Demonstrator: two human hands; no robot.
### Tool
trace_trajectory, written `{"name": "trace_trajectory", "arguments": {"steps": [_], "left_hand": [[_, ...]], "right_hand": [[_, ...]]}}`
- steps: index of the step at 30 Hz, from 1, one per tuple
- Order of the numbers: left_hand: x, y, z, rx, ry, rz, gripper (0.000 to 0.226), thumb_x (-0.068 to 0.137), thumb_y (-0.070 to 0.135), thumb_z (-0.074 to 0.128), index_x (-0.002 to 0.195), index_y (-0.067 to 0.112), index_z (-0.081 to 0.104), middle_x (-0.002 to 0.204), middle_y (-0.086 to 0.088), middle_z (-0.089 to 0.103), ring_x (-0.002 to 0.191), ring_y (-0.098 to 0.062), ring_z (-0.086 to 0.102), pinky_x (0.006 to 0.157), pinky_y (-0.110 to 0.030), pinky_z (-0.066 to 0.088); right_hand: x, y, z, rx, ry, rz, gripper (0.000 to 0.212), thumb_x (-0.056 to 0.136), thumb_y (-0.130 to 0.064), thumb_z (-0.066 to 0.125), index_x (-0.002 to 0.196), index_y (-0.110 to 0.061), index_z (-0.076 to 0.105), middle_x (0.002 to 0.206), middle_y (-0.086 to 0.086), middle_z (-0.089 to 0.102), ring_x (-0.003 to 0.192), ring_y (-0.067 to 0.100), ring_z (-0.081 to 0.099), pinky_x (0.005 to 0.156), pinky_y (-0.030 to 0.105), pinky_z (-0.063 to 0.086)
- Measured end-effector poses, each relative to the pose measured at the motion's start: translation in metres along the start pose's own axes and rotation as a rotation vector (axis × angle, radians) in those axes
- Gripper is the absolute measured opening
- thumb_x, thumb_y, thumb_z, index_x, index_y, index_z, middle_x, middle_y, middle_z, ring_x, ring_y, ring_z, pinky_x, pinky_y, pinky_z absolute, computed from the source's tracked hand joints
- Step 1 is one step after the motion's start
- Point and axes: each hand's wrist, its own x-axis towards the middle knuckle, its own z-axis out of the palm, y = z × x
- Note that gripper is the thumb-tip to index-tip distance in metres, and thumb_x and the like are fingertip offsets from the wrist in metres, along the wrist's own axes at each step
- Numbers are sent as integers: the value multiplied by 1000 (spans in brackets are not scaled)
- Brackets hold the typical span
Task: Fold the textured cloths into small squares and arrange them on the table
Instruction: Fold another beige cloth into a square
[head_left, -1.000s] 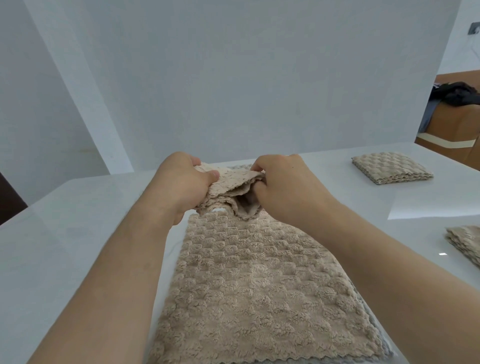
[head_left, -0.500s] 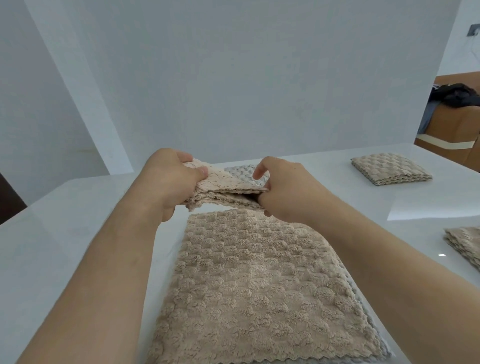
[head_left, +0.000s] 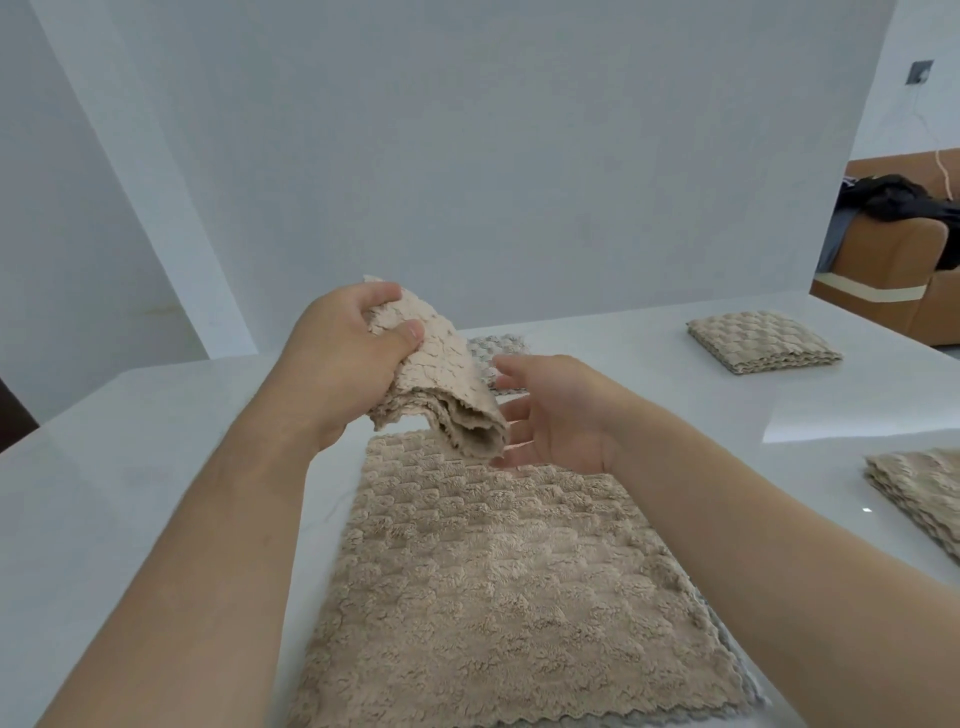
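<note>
No text, label, brand, number or sign could be read anywhere. The folded cloth (head_left: 441, 374), the flat cloth (head_left: 493, 571) and the white table (head_left: 130, 467) showed only plain surfaces. The small dark plate (head_left: 920, 71) on the far wall was too small to tell any marking on it.

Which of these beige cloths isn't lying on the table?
The folded cloth gripped in the left hand, held above the spread-out cloth. The folded square and the pile at the right both rest on the table.
</note>
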Motion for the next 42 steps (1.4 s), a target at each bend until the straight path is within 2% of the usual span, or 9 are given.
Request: {"name": "trace_trajectory", "arguments": {"steps": [8,11,14,21,25,28,33,38,42], "left_hand": [[1,-10,13,51,-138,-9,47,94,23,71,139,28,58,139,-3,60,122,-27,62,105,-46,50],[4,-20,11,77,-184,-98,45,96,16,68,139,26,59,119,-6,66,79,-23,67,78,-30,52],[0,-31,8,47,-215,-184,43,97,12,67,137,25,61,102,-10,69,61,-19,50,64,-31,46],[-31,-72,-22,-52,-203,-321,43,96,10,66,137,24,61,114,-8,69,89,-23,67,84,-33,54],[-48,-86,-56,-52,-124,-290,44,98,12,64,140,25,60,137,-2,60,117,-19,64,104,-39,52],[-53,-96,-86,12,-72,-273,45,99,11,60,141,25,58,141,1,57,123,-17,58,110,-37,46],[-39,-126,-130,-13,-50,-334,46,94,14,65,136,31,63,141,1,59,122,-18,60,108,-38,48],[-6,-169,-162,-53,-174,-373,56,87,23,78,139,33,59,132,5,63,107,-11,67,87,-27,56],[47,-202,-189,49,-213,-314,63,86,20,81,142,32,56,140,10,53,111,-1,58,86,-15,48]], "right_hand": [[12,12,7,58,229,-57,39,106,-39,50,112,-3,63,97,18,77,81,34,76,77,51,63],[14,19,15,-56,362,-141,40,107,-41,42,114,-4,56,88,9,67,79,29,69,81,57,61],[3,27,27,-304,411,-175,40,109,-37,36,131,-3,40,77,4,49,59,18,49,52,42,55],[-13,31,62,-569,347,-258,19,106,-13,43,125,-18,41,71,2,51,47,17,46,39,24,42],[-8,22,97,-556,264,-244,41,105,-5,42,136,-27,56,77,3,57,38,11,43,37,23,42],[-4,23,127,-632,155,-261,56,105,-10,47,157,-27,34,87,3,64,44,9,49,48,31,55],[25,27,172,-681,11,-209,82,99,-11,61,163,-26,12,133,8,57,73,17,62,56,29,58],[85,20,208,-773,-89,-115,69,74,-12,77,134,-17,44,115,12,64,97,29,69,81,47,63],[140,1,233,-735,-98,-105,53,78,-6,74,123,-17,49,113,18,64,79,29,68,65,39,60]]}}
